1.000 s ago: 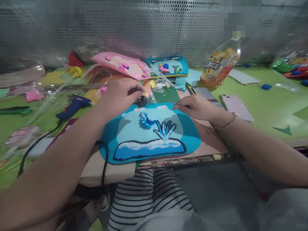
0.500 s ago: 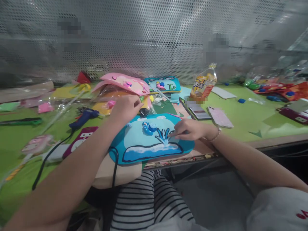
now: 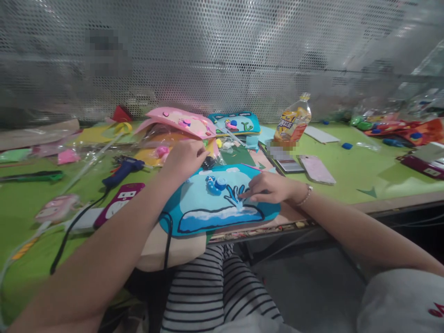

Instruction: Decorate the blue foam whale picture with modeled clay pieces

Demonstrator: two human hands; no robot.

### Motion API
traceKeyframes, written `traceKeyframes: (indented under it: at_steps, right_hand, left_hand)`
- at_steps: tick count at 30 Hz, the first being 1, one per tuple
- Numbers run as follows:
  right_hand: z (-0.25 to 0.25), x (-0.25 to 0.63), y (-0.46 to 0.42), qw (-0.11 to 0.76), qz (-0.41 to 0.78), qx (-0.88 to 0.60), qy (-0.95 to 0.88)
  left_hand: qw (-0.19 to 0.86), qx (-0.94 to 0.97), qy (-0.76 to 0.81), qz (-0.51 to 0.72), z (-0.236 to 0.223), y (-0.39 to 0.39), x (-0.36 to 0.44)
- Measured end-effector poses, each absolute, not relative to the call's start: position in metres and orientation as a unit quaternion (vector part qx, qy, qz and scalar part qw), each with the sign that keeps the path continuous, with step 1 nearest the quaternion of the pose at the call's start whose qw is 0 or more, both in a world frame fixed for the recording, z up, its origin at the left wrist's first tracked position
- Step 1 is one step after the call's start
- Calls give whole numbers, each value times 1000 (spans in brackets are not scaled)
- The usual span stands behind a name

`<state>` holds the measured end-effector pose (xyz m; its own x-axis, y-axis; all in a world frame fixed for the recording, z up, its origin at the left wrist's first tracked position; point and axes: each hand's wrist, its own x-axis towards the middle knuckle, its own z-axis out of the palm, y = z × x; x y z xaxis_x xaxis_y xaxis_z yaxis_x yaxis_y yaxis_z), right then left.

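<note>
A blue foam board [image 3: 189, 219] lies at the table's front edge. It bears a light-blue sky, a black-outlined water strip [image 3: 222, 217] and a raised blue-and-white splash shape [image 3: 236, 196]. A small blue clay snail-like figure [image 3: 215, 184] sits above the strip. My right hand [image 3: 272, 187] rests at the board's right side, index finger stretched onto the splash shape, other fingers curled. My left hand [image 3: 185, 159] hovers over the board's upper left, fingers curled together beside a black clay lump [image 3: 208, 163]; whatever they hold is hidden.
Behind the board are a pink decorated board [image 3: 180, 121] and another blue one [image 3: 255, 121]. A drink bottle [image 3: 294, 121] and a pink phone [image 3: 316, 169] stand or lie to the right. Left are a glue gun [image 3: 123, 170], its black cord and a purple case [image 3: 133, 190].
My right index finger has moved slightly left onto the splash shape. My left hand has shifted a little, its fingers still curled near the black lump. The view has moved slightly.
</note>
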<state>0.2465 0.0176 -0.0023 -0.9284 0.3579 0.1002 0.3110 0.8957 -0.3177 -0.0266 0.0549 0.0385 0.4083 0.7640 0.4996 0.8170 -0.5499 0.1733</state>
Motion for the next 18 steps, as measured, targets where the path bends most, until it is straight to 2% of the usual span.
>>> traceKeyframes:
  at_steps: [9,14,18]
  right_hand:
    - [-6,245,25,131,66,-195,-970]
    - [-10,240,25,78,29,-199,-976]
    - [-9,238,25,75,16,-201,-977]
  left_hand:
    - [73,-845,-464,-257,24,66,-24]
    - [71,-847,-464,-249,24,64,-23]
    - [68,-849,-458,-254,26,63,-23]
